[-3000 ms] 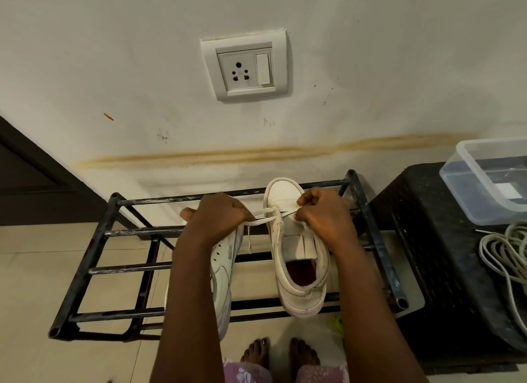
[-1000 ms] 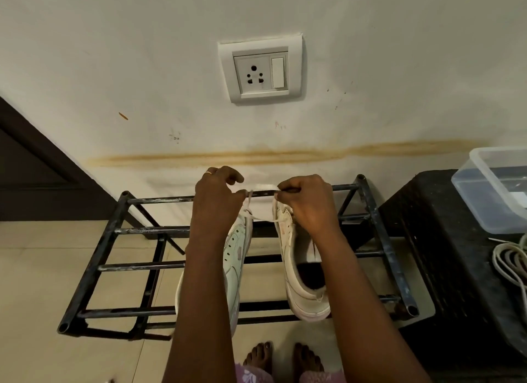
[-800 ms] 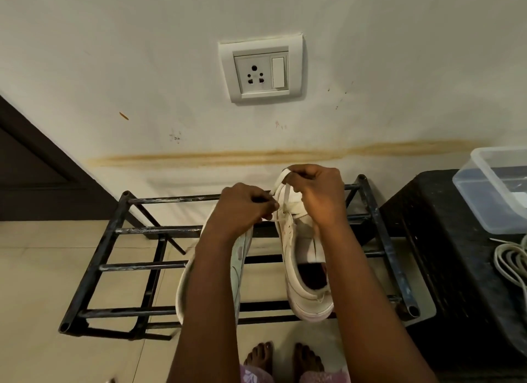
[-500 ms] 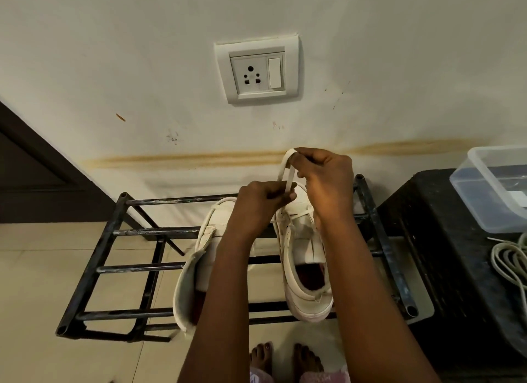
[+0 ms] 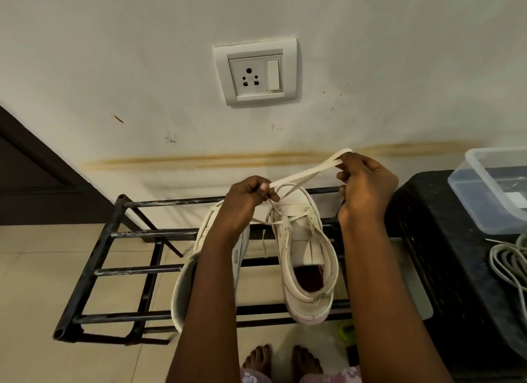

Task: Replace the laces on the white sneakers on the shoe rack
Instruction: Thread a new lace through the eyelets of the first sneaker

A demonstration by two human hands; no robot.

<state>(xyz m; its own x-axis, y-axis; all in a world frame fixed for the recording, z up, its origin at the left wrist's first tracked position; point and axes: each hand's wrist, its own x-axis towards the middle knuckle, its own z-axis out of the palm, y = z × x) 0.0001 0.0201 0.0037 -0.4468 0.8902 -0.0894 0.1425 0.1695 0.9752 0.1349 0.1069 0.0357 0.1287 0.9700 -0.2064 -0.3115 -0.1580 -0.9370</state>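
Since half a second ago, the right hand [image 5: 368, 188] has drawn the lace [image 5: 305, 173] farther out, beyond the toe of the laced sneaker [image 5: 302, 254] and to its right. The left hand [image 5: 245, 203] pinches the lace just above that toe, and the right hand's curled fingers hold its looped far end. The lace's long axis slants up and rightward from the toe. The sneaker rests on the shoe rack [image 5: 94, 257], heel toward the person. The left hand is nearer the eyelets, so threading probably falls to it.
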